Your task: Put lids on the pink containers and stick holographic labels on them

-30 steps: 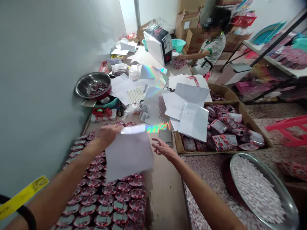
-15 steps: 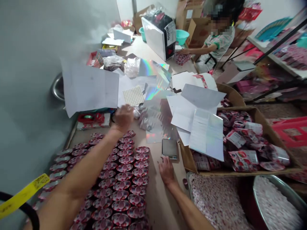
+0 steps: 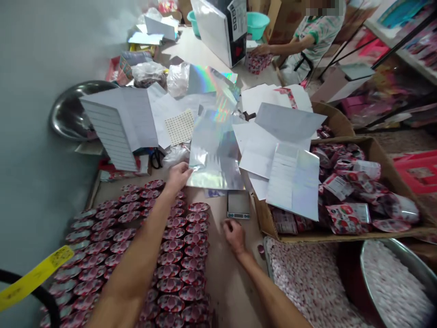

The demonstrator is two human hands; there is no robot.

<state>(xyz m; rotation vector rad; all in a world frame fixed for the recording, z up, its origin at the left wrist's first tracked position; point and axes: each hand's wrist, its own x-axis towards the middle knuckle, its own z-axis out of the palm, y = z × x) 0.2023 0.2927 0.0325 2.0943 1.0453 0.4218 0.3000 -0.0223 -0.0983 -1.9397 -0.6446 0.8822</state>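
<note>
My left hand [image 3: 178,175] is closed on the near left corner of a shiny holographic sheet [image 3: 215,155], which lies tilted over the paper pile. My right hand [image 3: 234,235] rests on the table with its fingers curled, just in front of a small digital scale [image 3: 238,204]; nothing shows in it. Rows of red-and-white lidded cups [image 3: 164,246] cover the table under my left forearm. A white lined sheet [image 3: 116,123] lies over the steel bowl [image 3: 68,114] at the left.
White backing sheets [image 3: 280,150] overlap a cardboard box of red packets [image 3: 355,182]. A tray of small pink-white pieces [image 3: 307,282] and a steel basin [image 3: 392,282] sit at the near right. Another person [image 3: 307,36] works at the far end beside a white box [image 3: 218,32].
My left hand let go of the white sheet, which now lies over the bowl, and took hold of the holographic sheet. My right hand settled on the table by the scale.
</note>
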